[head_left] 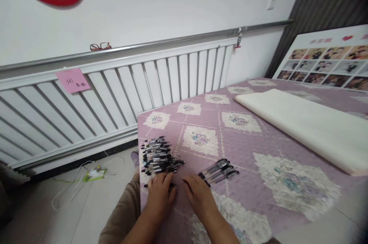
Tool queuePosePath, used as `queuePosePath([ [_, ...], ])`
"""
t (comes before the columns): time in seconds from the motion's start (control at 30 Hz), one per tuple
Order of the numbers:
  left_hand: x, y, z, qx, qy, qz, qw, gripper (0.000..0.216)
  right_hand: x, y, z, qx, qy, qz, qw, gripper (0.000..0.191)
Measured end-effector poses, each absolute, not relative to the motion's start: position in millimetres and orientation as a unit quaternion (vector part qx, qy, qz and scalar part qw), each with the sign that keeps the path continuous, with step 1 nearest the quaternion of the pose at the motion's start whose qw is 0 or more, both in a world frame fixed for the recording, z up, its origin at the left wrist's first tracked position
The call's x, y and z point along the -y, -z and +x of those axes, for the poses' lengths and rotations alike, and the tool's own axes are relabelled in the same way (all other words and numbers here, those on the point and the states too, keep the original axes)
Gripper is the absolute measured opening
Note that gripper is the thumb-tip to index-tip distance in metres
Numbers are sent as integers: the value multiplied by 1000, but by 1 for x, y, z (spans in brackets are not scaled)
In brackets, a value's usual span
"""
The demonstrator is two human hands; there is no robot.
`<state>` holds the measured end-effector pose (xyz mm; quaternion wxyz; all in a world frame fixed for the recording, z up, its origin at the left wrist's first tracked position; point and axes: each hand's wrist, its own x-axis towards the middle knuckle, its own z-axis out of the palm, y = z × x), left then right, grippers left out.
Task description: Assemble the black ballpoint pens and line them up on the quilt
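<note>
My left hand (pixel 159 191) lies palm down at the table's near left edge, its fingers closed over a black pen (pixel 146 185). Both ends of that pen stick out from under the fingers. Just beyond it is a pile of clear-barrelled pens with black ends (pixel 158 155), most of them lying crosswise. Small loose pen parts (pixel 178 155) are scattered at the pile's right side. My right hand (pixel 199 194) hovers low over or rests on the cloth, fingers bent and slightly apart, with no object visible in it. Several capped pens (pixel 220 171) lie side by side just beyond it.
A purple floral cloth (pixel 198 138) covers the table or bed surface. A folded cream sheet or pad (pixel 304 129) lies at right, before a photo board (pixel 324 60). Behind runs a white radiator (pixel 161 79) with glasses (pixel 100 46) above. A power strip (pixel 96 174) is on the floor.
</note>
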<state>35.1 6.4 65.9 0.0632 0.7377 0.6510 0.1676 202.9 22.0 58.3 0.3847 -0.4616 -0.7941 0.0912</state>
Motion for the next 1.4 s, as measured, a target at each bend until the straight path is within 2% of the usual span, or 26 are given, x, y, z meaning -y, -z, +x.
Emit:
queuePosePath([
  [0.27,-15,-74,47,-686,-120,717,40,47,-20,-61,204,787,-103,-478,375,17],
  [0.47,-16,-75,48,-679,-133,721,38,43,-22,-60,203,789,-100,-472,381,17],
  [0.7,-13,-68,43,-630,-196,750,42,24,-22,-60,204,789,-92,-468,387,18],
  [1.1,-16,-67,47,-649,-158,744,33,49,-21,-60,204,789,-103,-469,384,17],
  [1.4,-15,-72,47,-614,-160,771,56,35,-21,-60,204,787,-101,-469,389,18],
])
